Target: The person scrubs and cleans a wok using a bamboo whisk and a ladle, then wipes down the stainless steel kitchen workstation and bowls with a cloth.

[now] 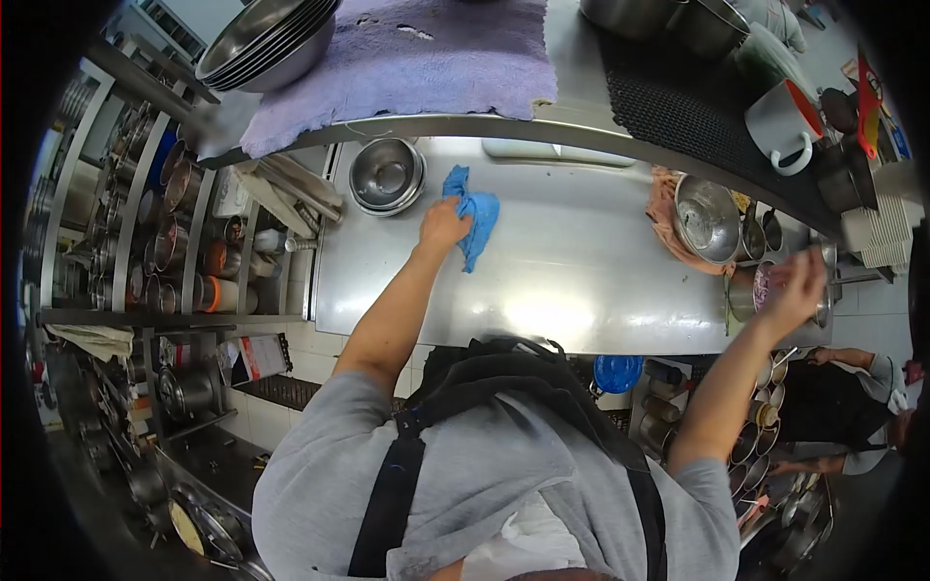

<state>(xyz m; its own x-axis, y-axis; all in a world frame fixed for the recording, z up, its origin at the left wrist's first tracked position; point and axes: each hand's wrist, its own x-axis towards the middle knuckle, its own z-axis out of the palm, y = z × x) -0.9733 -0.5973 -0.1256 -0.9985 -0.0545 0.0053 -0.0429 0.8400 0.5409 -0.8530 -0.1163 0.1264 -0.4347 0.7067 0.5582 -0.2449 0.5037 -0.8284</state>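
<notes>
My left hand (446,226) is closed on a crumpled blue cloth (480,215), which lies against the steel worktop (572,261). Two nested steel bowls (386,174) stand on the worktop, just beyond and to the left of that hand. Over at the right end, my right hand (796,290) is raised with its fingers stretched out, slightly blurred, and nothing shows in it. Close beside its fingers is a container of chopped purple food (762,283). A larger steel bowl (707,218) rests on an orange-brown cloth (664,208) nearby.
A shelf edge (581,136) crosses above the worktop, carrying stacked bowls (266,44), a purple towel (426,63) and a white mug (780,126). Racks of pots (170,242) line the left. At the lower right another person in a black apron (823,402) stands near several pans.
</notes>
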